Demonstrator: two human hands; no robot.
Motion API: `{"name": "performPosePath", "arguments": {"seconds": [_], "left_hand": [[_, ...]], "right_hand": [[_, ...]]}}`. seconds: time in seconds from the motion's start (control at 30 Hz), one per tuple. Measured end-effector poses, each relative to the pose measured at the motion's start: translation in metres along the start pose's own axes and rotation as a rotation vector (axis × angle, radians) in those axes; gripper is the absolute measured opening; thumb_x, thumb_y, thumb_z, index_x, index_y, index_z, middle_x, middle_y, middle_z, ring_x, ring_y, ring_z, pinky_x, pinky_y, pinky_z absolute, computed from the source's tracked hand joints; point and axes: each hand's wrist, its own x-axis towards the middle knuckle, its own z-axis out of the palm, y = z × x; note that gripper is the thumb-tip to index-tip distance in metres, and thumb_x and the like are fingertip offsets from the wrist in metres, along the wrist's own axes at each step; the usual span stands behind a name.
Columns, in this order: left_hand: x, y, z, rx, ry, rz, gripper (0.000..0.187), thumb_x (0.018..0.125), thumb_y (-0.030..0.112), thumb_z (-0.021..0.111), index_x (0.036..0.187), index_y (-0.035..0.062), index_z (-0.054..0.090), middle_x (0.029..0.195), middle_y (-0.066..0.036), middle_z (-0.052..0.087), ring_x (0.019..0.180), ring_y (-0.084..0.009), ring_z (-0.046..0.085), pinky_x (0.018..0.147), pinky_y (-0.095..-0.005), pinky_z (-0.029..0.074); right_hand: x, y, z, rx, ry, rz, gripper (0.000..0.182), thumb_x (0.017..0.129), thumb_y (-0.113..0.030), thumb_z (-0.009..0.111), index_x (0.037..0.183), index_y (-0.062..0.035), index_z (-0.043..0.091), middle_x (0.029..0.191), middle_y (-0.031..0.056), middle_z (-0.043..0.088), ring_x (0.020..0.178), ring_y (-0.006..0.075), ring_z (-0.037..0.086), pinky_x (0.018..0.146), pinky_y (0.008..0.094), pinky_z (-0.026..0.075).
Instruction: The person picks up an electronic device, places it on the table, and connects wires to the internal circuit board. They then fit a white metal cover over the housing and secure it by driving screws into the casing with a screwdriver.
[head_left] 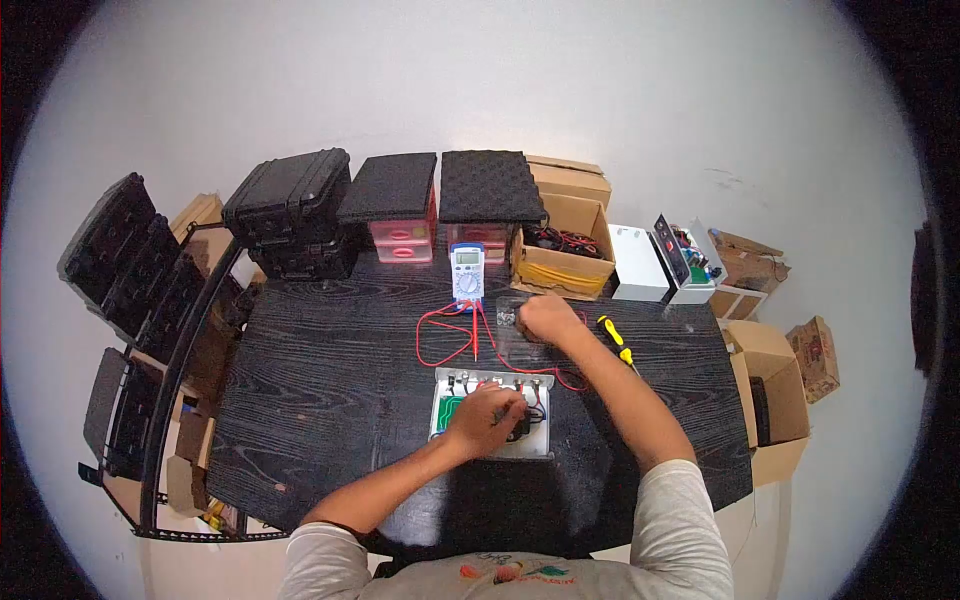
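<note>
Wall (400,80): plain, pale grey-white, rising beyond the worktop's far edge; faint scuffs (722,182) above its far right corner. Worktop (330,390): black, streaked wood grain. Black metal rack (152,470) along left edge. Floor (225,567): pale, visible past near left corner. Wall lighting: soft, fairly even.

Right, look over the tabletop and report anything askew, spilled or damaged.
Nothing looks plainly spilled or damaged. Slightly untidy, though: the red test leads straggle loosely across the black wood-grain table in front of the digital multimeter instead of lying coiled.
</note>
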Motion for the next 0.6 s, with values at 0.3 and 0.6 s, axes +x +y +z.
{"name": "performPosePath", "arguments": {"seconds": [0.3, 0.6], "left_hand": [[-0.001, -0.005, 0.004, -0.001, 0.008, 0.011, 0.018, 0.102, 0.021, 0.064, 0.095, 0.0075, 0.072, 0.084, -0.009, 0.073, 0.085, -0.0323, 0.067, 0.077, -0.0434, 0.052], [0.001, -0.002, 0.001, 0.031, -0.046, -0.011, 0.016, 0.101, 0.021, 0.065, 0.094, 0.0075, 0.071, 0.084, -0.008, 0.073, 0.085, -0.0314, 0.067, 0.077, -0.0428, 0.052]], "right_hand": [[-0.001, -0.001, -0.007, 0.056, -0.062, 0.015, 0.014, 0.086, -0.017, 0.067, 0.086, -0.0084, 0.078, 0.093, 0.0162, 0.078, 0.091, 0.0323, 0.076, 0.081, 0.0501, 0.054], [0.002, 0.001, -0.003, 0.110, -0.048, 0.012, 0.012, 0.087, -0.020, 0.069, 0.088, -0.0112, 0.077, 0.091, 0.0140, 0.077, 0.091, 0.0325, 0.076, 0.084, 0.0525, 0.052]]}}
